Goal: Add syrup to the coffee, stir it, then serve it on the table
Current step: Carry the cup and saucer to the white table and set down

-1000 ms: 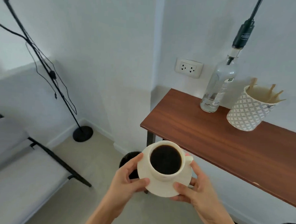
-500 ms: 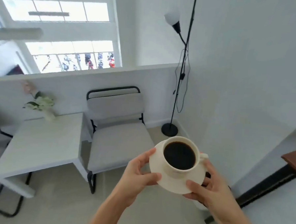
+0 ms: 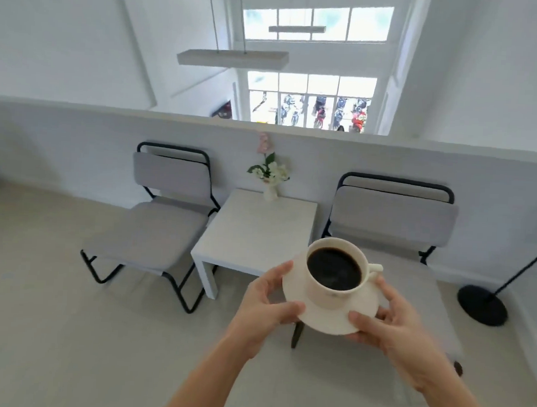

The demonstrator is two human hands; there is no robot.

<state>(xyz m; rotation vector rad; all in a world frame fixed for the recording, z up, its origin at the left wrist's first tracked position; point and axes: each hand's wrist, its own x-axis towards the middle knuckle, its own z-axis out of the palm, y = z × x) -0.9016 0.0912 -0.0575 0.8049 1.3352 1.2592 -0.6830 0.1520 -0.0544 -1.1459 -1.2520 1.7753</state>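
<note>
A cream cup [image 3: 334, 295] full of black coffee stands on a cream saucer [image 3: 323, 319], its handle pointing right. I carry the saucer in the air in front of me with both hands. My left hand [image 3: 268, 299] pinches the saucer's left rim and my right hand [image 3: 388, 326] holds its right rim from below. A small white square table [image 3: 247, 233] stands ahead, just beyond and left of the cup. The syrup bottle is out of view.
A white vase of flowers [image 3: 270, 178] stands at the table's far edge against a low white wall. Grey chairs with black frames flank the table, one left [image 3: 157, 225] and one right [image 3: 393, 222]. A black floor-lamp base [image 3: 481, 304] rests at the right.
My view has swung left from the wooden shelf with the bottle, past the lamp and a chair, to face the white table. The cup and saucer stay held in both hands.
</note>
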